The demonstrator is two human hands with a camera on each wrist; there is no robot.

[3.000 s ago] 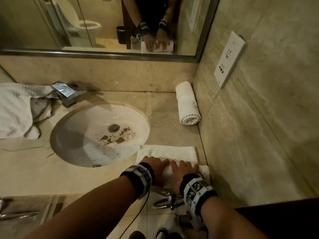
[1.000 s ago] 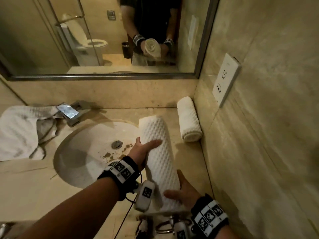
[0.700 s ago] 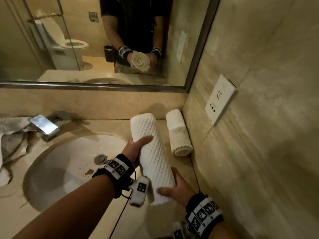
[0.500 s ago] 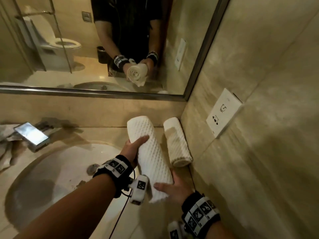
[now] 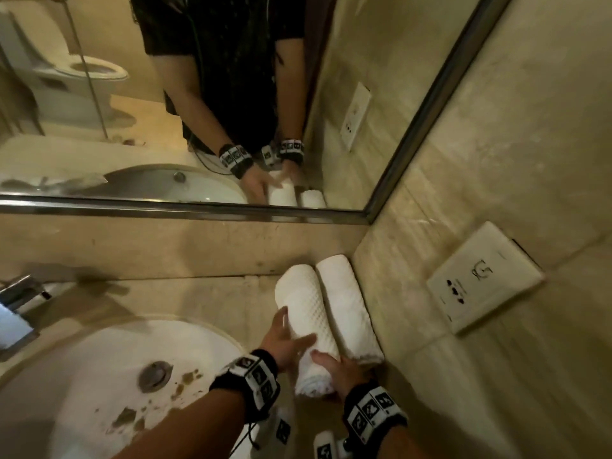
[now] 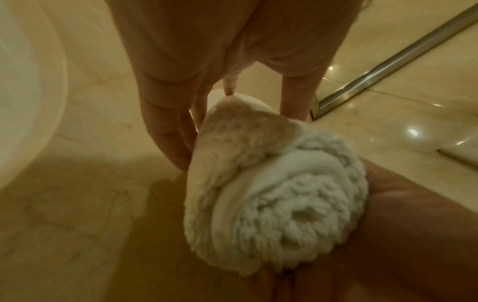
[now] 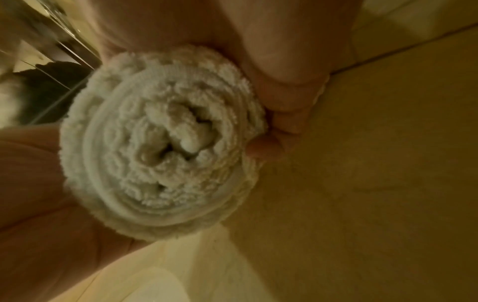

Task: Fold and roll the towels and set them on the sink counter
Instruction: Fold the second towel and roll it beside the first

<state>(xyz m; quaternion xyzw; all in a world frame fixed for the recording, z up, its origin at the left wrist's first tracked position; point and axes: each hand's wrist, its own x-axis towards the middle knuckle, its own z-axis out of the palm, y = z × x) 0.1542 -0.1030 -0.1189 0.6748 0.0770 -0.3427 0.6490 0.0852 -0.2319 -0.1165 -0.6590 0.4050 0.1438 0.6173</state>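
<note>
both hands gripped one rolled towel (image 5: 306,329) at its near end: right hand (image 5: 341,372) cupped round the end, left hand (image 5: 283,342) curled on its side. it lay on the counter (image 5: 212,296), touching a second roll (image 5: 347,309) in the far right corner.

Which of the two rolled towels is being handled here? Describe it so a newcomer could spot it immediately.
Start at the sink basin and look right, to the counter corner below the mirror. Two white rolls lie side by side. It is the waffle-textured towel nearer the basin, with both hands on it; the smoother towel by the wall is untouched.
</note>
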